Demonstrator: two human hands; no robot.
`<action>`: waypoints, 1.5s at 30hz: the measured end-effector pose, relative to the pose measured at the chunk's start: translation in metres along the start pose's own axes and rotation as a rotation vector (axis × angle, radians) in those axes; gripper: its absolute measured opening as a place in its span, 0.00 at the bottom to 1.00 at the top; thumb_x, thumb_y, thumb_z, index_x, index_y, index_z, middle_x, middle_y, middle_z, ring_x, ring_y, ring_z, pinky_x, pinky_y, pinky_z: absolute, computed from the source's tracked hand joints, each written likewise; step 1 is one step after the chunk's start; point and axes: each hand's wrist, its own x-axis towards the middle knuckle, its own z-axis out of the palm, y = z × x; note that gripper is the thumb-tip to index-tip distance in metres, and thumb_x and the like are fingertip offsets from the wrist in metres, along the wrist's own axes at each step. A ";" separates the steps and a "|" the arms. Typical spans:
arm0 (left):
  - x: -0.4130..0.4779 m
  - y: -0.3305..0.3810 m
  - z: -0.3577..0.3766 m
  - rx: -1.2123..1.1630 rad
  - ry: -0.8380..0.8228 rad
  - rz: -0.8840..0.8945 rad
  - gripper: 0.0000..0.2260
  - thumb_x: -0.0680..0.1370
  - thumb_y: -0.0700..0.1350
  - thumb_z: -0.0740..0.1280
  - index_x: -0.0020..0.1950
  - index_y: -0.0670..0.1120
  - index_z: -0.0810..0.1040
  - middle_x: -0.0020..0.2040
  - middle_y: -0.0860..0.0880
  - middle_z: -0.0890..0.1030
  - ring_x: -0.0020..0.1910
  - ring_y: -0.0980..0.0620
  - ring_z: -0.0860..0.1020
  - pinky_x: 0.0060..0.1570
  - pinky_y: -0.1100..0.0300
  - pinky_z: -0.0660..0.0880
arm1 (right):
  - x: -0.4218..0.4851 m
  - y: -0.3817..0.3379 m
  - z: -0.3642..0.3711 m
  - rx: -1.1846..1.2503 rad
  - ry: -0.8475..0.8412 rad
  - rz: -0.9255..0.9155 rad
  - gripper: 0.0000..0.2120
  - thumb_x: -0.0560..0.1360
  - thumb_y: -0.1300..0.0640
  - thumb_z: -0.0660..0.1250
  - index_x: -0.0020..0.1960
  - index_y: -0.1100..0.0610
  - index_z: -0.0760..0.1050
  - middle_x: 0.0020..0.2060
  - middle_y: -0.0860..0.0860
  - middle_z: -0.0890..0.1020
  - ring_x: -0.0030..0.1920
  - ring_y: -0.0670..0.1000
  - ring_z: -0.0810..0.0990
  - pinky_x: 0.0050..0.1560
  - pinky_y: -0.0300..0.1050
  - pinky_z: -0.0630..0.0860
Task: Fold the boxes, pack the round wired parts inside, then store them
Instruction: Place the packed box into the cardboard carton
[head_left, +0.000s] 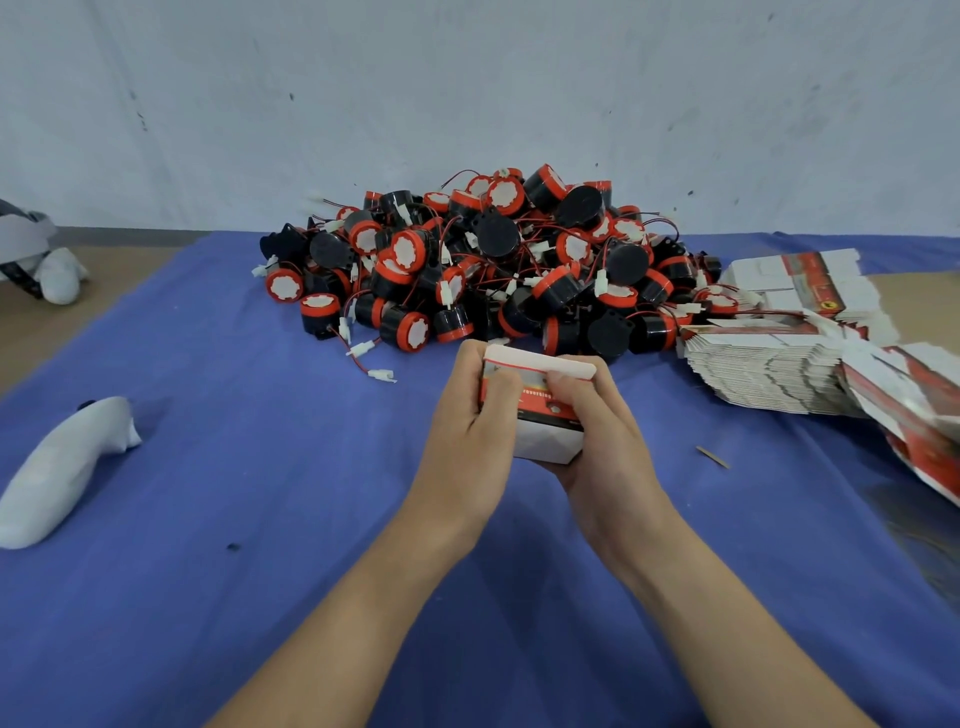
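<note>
Both hands, left hand (475, 395) and right hand (597, 415), grasp the box (540, 410) at frame centre, steadying it to close its top flap

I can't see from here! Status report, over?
Both busy: left hand, right hand grip the box. Parts pile just beyond. Nothing in the way.

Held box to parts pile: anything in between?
Nothing visible. Left hand and right hand both grip the box; the pile of round wired parts lies just beyond it, with only bare blue cloth between. A loose white connector lies off to the left.
</note>
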 end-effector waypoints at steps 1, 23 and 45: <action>0.000 0.000 0.001 0.003 0.014 0.008 0.07 0.83 0.40 0.56 0.53 0.44 0.74 0.47 0.48 0.79 0.42 0.58 0.77 0.39 0.67 0.76 | 0.000 0.000 0.000 -0.007 -0.001 -0.001 0.10 0.76 0.51 0.65 0.55 0.53 0.77 0.49 0.53 0.83 0.51 0.52 0.82 0.50 0.50 0.80; -0.004 0.002 0.010 0.087 0.074 0.193 0.14 0.83 0.55 0.57 0.42 0.49 0.70 0.40 0.44 0.76 0.40 0.39 0.76 0.36 0.46 0.74 | -0.009 -0.012 0.011 -0.214 0.254 -0.284 0.28 0.76 0.36 0.60 0.45 0.61 0.79 0.39 0.56 0.84 0.39 0.50 0.83 0.37 0.40 0.79; 0.010 -0.010 0.003 -0.047 0.128 -0.201 0.04 0.81 0.47 0.63 0.50 0.51 0.77 0.39 0.57 0.84 0.36 0.64 0.80 0.32 0.71 0.73 | -0.006 -0.003 0.007 -0.240 0.087 -0.078 0.10 0.84 0.57 0.58 0.57 0.49 0.76 0.44 0.42 0.84 0.43 0.39 0.81 0.40 0.30 0.75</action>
